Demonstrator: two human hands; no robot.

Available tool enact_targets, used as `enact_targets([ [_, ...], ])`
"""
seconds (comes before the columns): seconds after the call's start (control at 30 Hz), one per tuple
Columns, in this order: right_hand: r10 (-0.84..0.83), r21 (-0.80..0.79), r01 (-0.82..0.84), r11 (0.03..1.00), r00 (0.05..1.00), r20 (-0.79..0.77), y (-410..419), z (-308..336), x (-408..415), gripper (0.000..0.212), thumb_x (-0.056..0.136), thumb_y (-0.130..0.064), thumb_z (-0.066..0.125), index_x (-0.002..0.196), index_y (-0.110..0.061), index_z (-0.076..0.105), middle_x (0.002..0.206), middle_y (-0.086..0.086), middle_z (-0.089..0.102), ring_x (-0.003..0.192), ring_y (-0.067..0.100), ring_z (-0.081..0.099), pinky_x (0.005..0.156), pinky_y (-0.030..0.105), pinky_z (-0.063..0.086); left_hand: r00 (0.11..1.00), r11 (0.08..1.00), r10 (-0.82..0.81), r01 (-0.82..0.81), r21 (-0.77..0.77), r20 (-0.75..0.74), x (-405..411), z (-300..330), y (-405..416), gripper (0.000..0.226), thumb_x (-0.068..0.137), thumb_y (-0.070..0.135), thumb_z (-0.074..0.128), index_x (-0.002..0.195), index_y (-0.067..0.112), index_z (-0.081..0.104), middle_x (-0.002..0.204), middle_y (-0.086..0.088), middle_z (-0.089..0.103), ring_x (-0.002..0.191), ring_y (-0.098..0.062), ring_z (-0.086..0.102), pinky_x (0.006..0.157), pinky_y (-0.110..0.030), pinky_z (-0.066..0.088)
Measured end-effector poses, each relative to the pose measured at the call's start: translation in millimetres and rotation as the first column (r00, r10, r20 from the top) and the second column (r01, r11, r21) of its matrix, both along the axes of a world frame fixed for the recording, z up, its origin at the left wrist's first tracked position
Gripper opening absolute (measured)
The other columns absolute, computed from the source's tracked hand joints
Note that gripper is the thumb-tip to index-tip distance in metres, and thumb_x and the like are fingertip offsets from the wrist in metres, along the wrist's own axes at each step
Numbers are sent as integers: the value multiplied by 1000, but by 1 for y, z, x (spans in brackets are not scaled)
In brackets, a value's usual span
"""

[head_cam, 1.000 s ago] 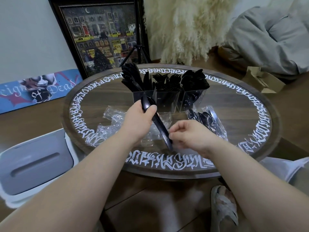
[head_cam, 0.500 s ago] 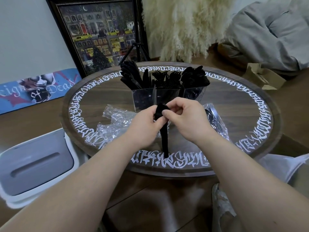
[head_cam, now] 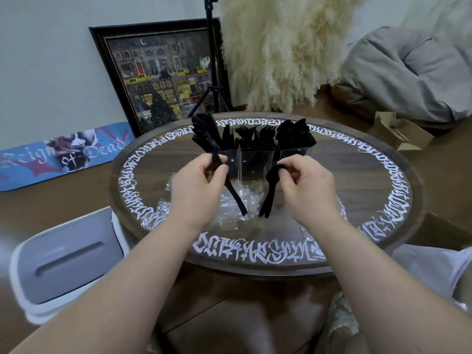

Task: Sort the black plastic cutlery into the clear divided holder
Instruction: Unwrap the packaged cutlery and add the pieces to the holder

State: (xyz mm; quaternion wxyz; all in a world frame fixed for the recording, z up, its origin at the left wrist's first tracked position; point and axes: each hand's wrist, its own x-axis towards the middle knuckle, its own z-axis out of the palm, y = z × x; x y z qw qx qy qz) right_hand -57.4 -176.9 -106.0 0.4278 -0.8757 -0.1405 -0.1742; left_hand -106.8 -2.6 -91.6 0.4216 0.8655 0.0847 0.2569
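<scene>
Holder: the clear divided holder stands upright on the far middle of the table, three compartments side by side, each packed with black cutlery whose heads stick up above the rim.
Left compartment: long narrow black pieces fan out toward the left.
Middle compartment: forks, tines up.
Right compartment: a dense black bunch; the type cannot be told.
Left hand: the left hand grips one slim black piece between thumb and curled fingers, just in front of the holder's left compartment; its upper end pokes out above the fingers and its lower end slants down toward the near right.
Right hand: the right hand pinches the top of a second black piece with thumb and fingertips, in front of the holder's right compartment; it hangs down and slightly left.
Relation: the two held pieces are apart at the top and come close at their lower tips, not touching.
Wrappers: crumpled clear plastic lies on the table under and between the hands.
Table: round dark wood with a ring of white lettering.
Around: a white and grey bin near left, a framed painting leaning on the far wall, a tripod in front of it, pale pampas plumes, a grey beanbag far right.
</scene>
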Motion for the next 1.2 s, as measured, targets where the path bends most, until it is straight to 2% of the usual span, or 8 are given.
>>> enact_targets([
  [0.2,12,71,-19,997,996,89,13,6,1,20,90,-5,58,103,-14,71,93,-5,67,87,9,59,81,17,42,977,996,59,-70,49,205,2,48,28,19,97,18,49,101,30,62,72,12,61,62,-7,53,59,-27,40],
  [0.37,21,103,-30,994,996,87,15,9,1,21,90,-6,59,104,-16,71,93,-6,67,86,9,60,80,20,45,944,966,79,-152,209,319,30,89,35,16,91,21,55,102,19,66,86,12,63,81,-12,61,77,-30,48],
  [0.57,15,103,-22,994,997,72,9,12,6,21,89,-6,60,103,-17,72,92,-8,67,84,6,59,76,4,38,982,908,99,-155,389,160,67,81,31,6,91,24,57,90,19,60,75,8,56,75,-20,56,66,-30,41],
  [0.7,25,112,-32,993,997,69,10,10,13,20,90,-7,60,102,-18,72,89,-11,65,83,5,60,77,10,43,978,914,110,-171,369,180,76,73,31,11,94,24,52,88,18,59,72,8,56,72,-19,53,66,-32,42],
  [0.83,13,152,-25,988,997,78,16,9,19,20,89,-6,61,100,-18,72,87,-12,64,79,5,59,74,14,44,996,878,89,-82,472,8,85,55,29,25,98,31,44,80,18,55,65,3,56,73,-25,53,60,-33,35],
  [0.97,18,176,-34,984,996,92,24,11,22,21,88,-6,61,101,-17,72,89,-10,65,83,9,62,78,23,49,983,785,98,20,620,-155,93,32,31,32,100,36,41,98,21,69,89,3,66,103,-28,48,77,-39,44],
  [1.07,12,174,-30,984,995,99,26,9,24,21,88,-7,61,102,-18,71,91,-9,67,84,11,63,78,28,51,977,715,153,-3,699,-152,95,26,29,32,99,41,44,113,28,69,110,7,64,112,-25,41,86,-38,38],
  [1.2,21,178,-30,984,998,52,27,8,25,22,89,-9,59,105,-21,68,94,-8,68,87,10,63,81,31,52,970,705,190,-30,709,-149,99,19,29,28,92,48,54,98,29,73,110,10,58,117,-22,34,91,-38,29],
])
